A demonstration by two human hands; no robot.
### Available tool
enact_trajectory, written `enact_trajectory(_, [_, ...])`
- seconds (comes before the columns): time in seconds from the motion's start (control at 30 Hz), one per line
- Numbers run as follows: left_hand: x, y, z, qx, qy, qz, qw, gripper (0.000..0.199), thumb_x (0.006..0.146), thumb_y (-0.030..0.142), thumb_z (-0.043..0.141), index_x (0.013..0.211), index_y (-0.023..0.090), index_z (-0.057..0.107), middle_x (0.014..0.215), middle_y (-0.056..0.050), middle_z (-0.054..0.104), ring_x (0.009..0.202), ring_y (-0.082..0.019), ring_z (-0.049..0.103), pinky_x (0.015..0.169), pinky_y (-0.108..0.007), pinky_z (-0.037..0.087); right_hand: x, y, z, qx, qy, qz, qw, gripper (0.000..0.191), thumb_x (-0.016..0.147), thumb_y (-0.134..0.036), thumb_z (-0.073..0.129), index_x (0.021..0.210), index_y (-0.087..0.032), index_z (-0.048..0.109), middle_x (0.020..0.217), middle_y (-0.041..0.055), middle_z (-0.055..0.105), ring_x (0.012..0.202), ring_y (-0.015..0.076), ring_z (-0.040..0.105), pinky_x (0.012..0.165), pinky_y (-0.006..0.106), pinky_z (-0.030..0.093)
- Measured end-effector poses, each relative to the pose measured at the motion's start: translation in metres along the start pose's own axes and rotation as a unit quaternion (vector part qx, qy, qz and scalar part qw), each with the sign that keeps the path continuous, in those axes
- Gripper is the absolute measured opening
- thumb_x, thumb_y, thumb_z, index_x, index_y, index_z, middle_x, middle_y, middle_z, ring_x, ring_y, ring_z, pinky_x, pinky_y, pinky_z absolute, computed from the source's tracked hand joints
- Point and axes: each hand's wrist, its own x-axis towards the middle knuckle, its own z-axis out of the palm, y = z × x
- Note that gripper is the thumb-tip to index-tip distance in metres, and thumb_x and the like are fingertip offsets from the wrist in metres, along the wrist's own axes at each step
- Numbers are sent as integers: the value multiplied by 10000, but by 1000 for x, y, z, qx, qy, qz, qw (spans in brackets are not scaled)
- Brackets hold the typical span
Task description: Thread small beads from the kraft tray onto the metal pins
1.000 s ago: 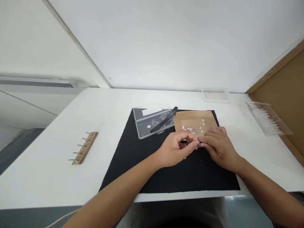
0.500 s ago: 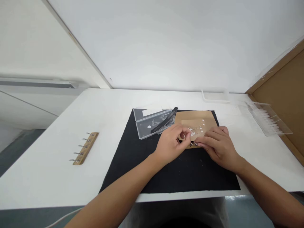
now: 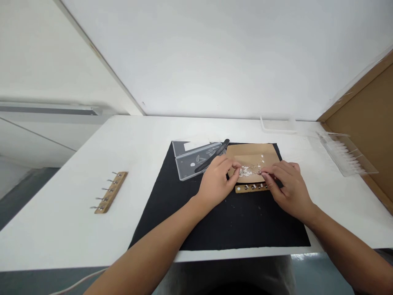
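Note:
My left hand (image 3: 217, 178) has thumb and forefinger pinched together at the left side of a brown paper sheet (image 3: 272, 150), beside a heap of small white pieces (image 3: 245, 171). Anything between those fingertips is too small to make out. Pinched over the paper's right part, my right hand (image 3: 287, 186) shows a tiny dark thing at its fingertips, of unclear kind. Just below the paper lies a wooden strip (image 3: 242, 189) bearing a row of small metal holders and white dots; my right fingers hide its right end.
Left of the paper are an open clear plastic case (image 3: 187, 168) with transparent nail tips and a black nail file (image 3: 211, 157), all on a black cloth (image 3: 215, 229). Another wooden strip with metal posts (image 3: 111, 192) stands at left. Clear trays (image 3: 353, 157) lie at right.
Both hands have moved off the wooden strip. My left hand has shifted slightly left, my right hand up and right over the paper, uncovering more of the strip and white pieces.

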Motion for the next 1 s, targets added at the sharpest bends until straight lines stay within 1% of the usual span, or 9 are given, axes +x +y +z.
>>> enact_trajectory(0.13, [-1, 4, -5, 16, -23, 19, 999, 209, 1028, 144, 511, 1119, 160, 699, 1006, -94, 677, 1030, -240, 641, 956, -400, 548, 0, -1, 1, 27, 1, 29, 999, 124, 1061, -292, 591, 1024, -235, 695, 840, 12, 677, 819, 195, 621, 794, 390, 403])
enact_trajectory(0.2, [-1, 6, -9, 27, -38, 35, 998, 201, 1014, 180, 545, 1153, 166, 689, 1060, -103, 682, 1059, -255, 633, 957, -411, 551, -1, -1, 1, 43, -2, 45, 998, 126, 1055, -306, 599, 1029, -243, 705, 851, 19, 685, 839, 206, 634, 792, 393, 432])
enact_trajectory(0.3, [-1, 9, -15, 60, -86, 43, 994, 168, 963, 260, 635, 1103, 184, 689, 1066, -96, 682, 1022, -268, 621, 887, -404, 560, -1, -2, 1, 64, 0, 63, 996, 128, 1040, -316, 619, 1044, -258, 733, 876, 30, 711, 874, 221, 659, 790, 402, 471])
enact_trajectory(0.4, [-1, 10, -19, 79, -125, 58, 987, 127, 939, 278, 661, 1024, 186, 681, 1017, -88, 682, 990, -265, 607, 827, -380, 554, -1, -1, 0, 89, 7, 78, 993, 121, 1024, -325, 648, 1050, -279, 757, 907, 34, 737, 895, 230, 678, 784, 412, 505])
enact_trajectory(0.57, [1, 7, -25, 80, -155, 94, 980, 152, 934, 311, 682, 1010, 180, 692, 985, -84, 687, 986, -259, 595, 859, -378, 550, -2, 2, -1, 141, 11, 97, 985, 124, 1003, -333, 694, 1078, -301, 787, 976, 45, 729, 892, 219, 678, 772, 405, 561])
enact_trajectory(0.7, [1, 3, -23, 125, -154, 114, 973, 92, 975, 247, 632, 947, 182, 691, 952, -66, 681, 961, -241, 578, 806, -342, 528, -2, 4, -1, 144, 33, 107, 983, 140, 990, -351, 710, 1082, -286, 792, 1020, 65, 693, 865, 210, 659, 716, 379, 575])
enact_trajectory(0.8, [1, -1, -18, 139, -132, 121, 974, 133, 1015, 225, 604, 935, 191, 705, 943, -58, 686, 957, -224, 570, 801, -318, 515, -2, 2, -2, 140, 39, 112, 983, 135, 992, -345, 704, 1073, -278, 789, 1029, 69, 690, 817, 197, 638, 680, 367, 569])
enact_trajectory(0.93, [1, -4, -13, 146, -115, 109, 976, 125, 1019, 223, 608, 950, 195, 709, 970, -60, 690, 970, -230, 569, 765, -309, 505, -2, -1, -2, 151, 33, 104, 983, 133, 991, -324, 710, 1087, -292, 796, 1023, 64, 705, 863, 206, 658, 687, 357, 571])
enact_trajectory(1.0, [1, -5, -14, 134, -105, 98, 981, 94, 1006, 234, 628, 973, 187, 702, 986, -69, 686, 981, -239, 574, 788, -324, 521, -2, -2, -2, 153, 22, 106, 982, 140, 990, -327, 714, 1097, -300, 799, 1027, 59, 722, 870, 208, 675, 692, 358, 575])
